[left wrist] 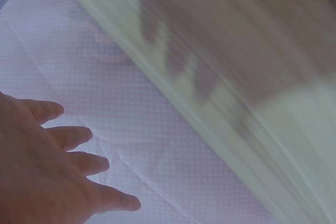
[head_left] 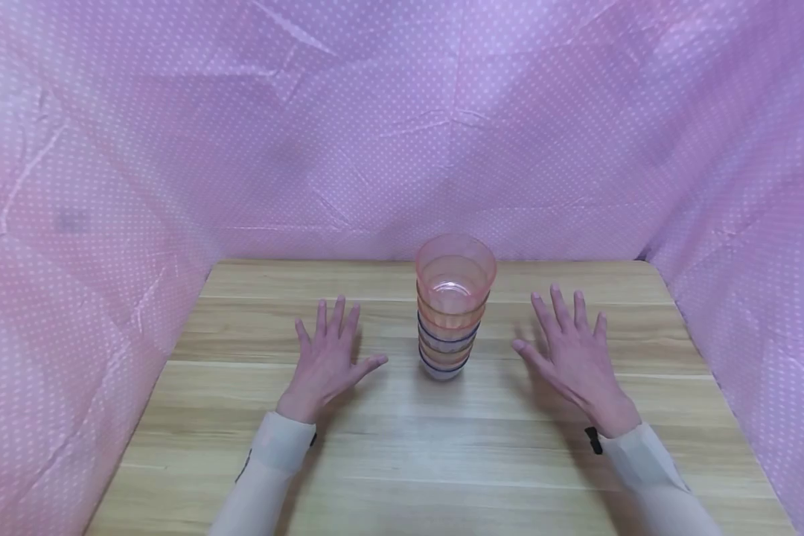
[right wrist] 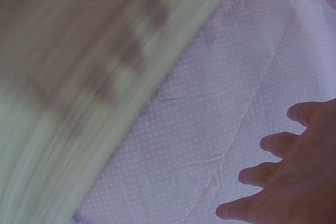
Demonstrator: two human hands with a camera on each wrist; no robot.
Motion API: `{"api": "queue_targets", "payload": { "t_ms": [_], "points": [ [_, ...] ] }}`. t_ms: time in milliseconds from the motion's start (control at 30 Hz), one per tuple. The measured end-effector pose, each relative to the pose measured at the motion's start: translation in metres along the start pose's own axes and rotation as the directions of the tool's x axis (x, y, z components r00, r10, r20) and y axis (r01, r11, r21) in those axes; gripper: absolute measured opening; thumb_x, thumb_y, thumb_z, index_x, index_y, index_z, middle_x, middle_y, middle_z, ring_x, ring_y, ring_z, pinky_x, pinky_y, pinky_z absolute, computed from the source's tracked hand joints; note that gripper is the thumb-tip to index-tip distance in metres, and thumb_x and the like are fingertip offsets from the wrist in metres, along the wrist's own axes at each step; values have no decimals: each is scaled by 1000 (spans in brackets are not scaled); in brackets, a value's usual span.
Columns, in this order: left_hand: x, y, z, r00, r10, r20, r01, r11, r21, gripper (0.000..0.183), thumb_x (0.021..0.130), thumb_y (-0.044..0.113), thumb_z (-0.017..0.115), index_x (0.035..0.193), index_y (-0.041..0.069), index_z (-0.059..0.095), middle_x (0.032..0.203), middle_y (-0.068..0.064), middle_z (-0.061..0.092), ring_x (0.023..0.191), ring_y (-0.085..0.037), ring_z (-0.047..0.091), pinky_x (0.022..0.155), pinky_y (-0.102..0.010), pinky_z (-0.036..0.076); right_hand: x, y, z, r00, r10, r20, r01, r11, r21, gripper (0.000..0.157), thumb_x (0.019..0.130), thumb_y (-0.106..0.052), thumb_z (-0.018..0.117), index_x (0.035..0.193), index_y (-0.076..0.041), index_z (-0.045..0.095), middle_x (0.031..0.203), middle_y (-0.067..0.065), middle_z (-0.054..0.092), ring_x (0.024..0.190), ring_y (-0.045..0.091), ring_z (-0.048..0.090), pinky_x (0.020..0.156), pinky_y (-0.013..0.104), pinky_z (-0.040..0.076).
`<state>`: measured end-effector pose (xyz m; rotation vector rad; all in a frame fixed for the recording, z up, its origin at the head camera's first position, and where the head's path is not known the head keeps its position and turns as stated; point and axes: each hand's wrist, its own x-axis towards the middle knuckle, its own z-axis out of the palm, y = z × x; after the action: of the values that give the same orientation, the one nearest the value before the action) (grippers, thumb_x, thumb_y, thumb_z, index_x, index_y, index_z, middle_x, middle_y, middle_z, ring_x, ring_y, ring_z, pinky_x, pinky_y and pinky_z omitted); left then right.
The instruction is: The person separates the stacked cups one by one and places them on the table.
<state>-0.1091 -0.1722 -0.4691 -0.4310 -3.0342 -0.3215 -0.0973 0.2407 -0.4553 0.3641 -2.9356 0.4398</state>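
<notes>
Both forearms (head_left: 251,506) are hanging above the bench (head_left: 442,461); the left hand (head_left: 323,365) and right hand (head_left: 581,365) are showing splayed, empty fingers. Between them, touching neither, nested cups (head_left: 450,321) are standing; dotted cloth (head_left: 442,112) is hanging behind.

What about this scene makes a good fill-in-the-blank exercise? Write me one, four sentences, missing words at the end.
1. The stack of cups stands ____ the left hand and the right hand.
2. Of the two hands, ____ touches the stack.
3. The table shows a ____ grain.
4. The fabric behind it is patterned with small pale ____.

Missing words: between; neither; wood; dots.
</notes>
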Motion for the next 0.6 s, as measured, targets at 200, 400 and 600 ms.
{"api": "queue_targets", "payload": {
  "t_ms": [200,400,600],
  "points": [
    [2,9,-9,1000,20,-18,-21,999,-40,109,89,80,55,166,10,21,171,-20,14,156,-48,6,114,-83,5,1,-10,-10,999,-12,-43,14,999,50,86,102,-60,51,167,-14,19,170,23,13,153,55,4,113,84,2],
    [6,29,-25,996,53,-74,-64,984,-169,105,91,71,61,166,10,21,171,-17,18,156,-44,10,117,-80,9,4,-22,-19,993,-42,-108,53,994,96,84,103,-61,48,166,-13,22,171,21,15,154,53,7,115,82,5],
    [11,47,-41,986,81,-142,-129,922,-365,99,96,69,56,166,11,18,171,-12,22,158,-33,12,125,-65,4,8,-39,-26,984,-71,-162,107,968,226,81,105,-62,42,165,-11,24,170,20,19,153,52,12,118,79,8]
  ]
}}
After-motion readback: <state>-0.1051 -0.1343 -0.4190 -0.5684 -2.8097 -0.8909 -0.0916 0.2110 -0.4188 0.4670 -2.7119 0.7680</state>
